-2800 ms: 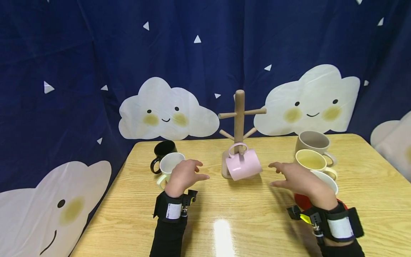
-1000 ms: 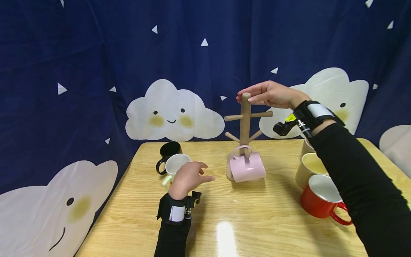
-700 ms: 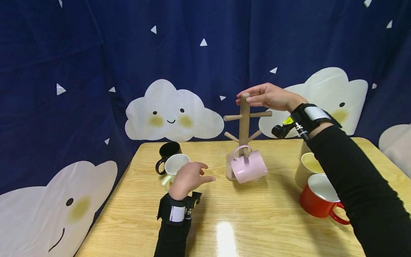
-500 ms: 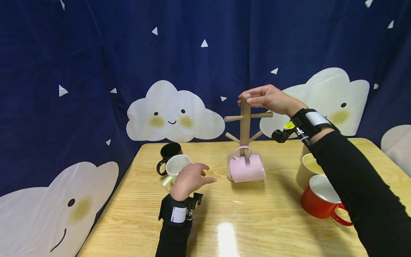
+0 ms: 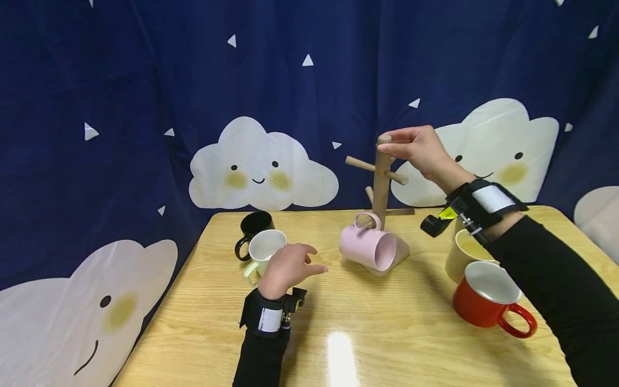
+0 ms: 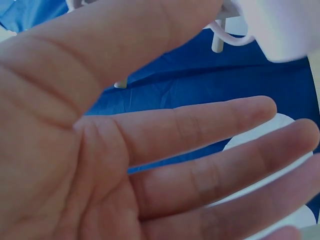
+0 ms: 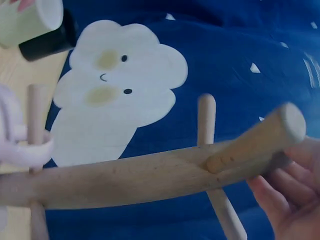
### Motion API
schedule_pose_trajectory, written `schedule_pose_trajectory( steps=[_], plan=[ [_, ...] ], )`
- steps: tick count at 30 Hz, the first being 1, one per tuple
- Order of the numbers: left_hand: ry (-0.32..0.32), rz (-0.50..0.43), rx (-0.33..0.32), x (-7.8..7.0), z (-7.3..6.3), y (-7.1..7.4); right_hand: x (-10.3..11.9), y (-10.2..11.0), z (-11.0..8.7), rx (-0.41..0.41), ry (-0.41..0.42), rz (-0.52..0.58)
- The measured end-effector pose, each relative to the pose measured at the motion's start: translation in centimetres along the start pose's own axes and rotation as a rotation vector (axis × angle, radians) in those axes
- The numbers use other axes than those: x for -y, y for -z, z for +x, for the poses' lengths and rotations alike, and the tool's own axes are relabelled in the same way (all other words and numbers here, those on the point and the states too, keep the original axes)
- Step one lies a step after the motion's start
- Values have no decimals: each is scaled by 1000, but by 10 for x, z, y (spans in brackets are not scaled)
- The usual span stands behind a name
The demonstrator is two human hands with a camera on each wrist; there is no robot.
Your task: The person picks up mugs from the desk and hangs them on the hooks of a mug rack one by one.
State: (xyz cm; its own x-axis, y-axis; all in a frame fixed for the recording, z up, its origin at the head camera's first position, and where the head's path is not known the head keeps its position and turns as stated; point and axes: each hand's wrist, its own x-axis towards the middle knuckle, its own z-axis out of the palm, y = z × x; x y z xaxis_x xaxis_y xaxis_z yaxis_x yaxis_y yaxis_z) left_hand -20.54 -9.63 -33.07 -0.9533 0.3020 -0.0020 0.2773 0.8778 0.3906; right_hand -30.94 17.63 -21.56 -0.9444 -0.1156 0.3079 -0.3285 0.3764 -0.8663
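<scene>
A wooden mug tree stands at the back middle of the table, with a pink mug hung by its handle on a low peg. The mug's mouth faces front right. My right hand pinches the top of the post between thumb and fingers; the right wrist view shows the fingers at the post's end. My left hand hovers beside a white mug with a pale green handle, its fingers relaxed and apart. In the left wrist view its palm is bare, with the pink mug beyond.
Behind the white mug stands a black mug. On the right are a red mug and a cream-yellow mug; a beige mug behind them is mostly hidden by my right arm. A blue curtain closes off the back.
My right hand went from beside the right-hand mugs up to the post top. The mug tree has since turned, bringing the pink mug's mouth toward the front. My left hand has hardly moved.
</scene>
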Motion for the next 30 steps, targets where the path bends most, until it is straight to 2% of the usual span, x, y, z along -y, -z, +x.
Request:
schedule_pose_trajectory(
  steps=[5, 9, 18, 22, 30],
  plan=[
    [6, 4, 7, 0, 1, 0, 11, -11, -3, -126, 8, -282],
    [19, 7, 16, 0, 1, -1, 18, -17, -2, -166, 16, -395],
    [-13, 13, -1, -3, -1, 1, 33, -30, 1, -191, 18, -484],
    [-14, 14, -1, -4, -1, 2, 36, -38, 0, -218, 51, -506],
    [-25, 13, 10, -10, 0, 0, 34, -36, -8, -291, 98, -532]
  ],
)
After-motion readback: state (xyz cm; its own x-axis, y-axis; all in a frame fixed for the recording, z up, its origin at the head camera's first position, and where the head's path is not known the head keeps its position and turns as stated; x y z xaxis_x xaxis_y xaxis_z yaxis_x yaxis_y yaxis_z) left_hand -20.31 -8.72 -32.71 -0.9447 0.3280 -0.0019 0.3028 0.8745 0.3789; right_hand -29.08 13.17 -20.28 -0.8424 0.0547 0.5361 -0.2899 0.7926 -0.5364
